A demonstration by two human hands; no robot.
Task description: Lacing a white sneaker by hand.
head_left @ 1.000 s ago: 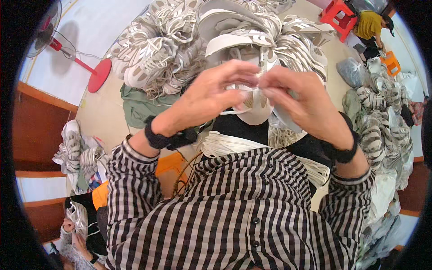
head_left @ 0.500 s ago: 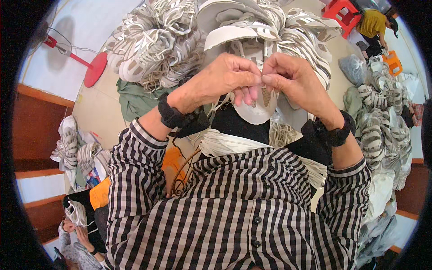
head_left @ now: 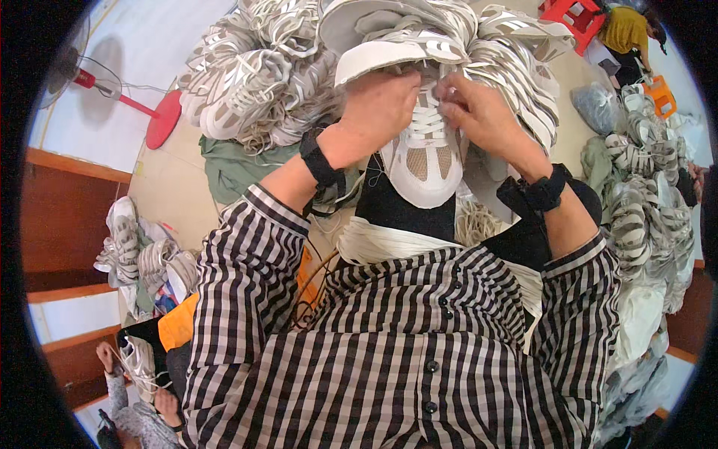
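A white and beige shoe upper (head_left: 428, 161) lies in front of me with its toe toward my body. White laces (head_left: 428, 123) cross over its front in rows. Bent inward at the left of the lacing, my left hand (head_left: 380, 108) has its fingertips partly hidden beside the shoe opening. My right hand (head_left: 482, 112) is at the right edge of the lacing, fingers curled in and slightly blurred. What either hand pinches is too small or hidden to tell. A pale curved shoe piece (head_left: 396, 58) overhangs just beyond both hands.
Piles of shoe uppers stand at the far left (head_left: 254, 82) and far right (head_left: 516, 82). A bundle of white laces (head_left: 389, 241) lies across my lap. Farther out are a red fan base (head_left: 164, 120), a red stool (head_left: 574, 21) and a co-worker's hand (head_left: 168, 406) by another shoe (head_left: 138, 367).
My hands have come apart from their fingertip-to-fingertip hold above the shoe. Both have moved to the sides of the lacing, baring the crossed laces and the toe.
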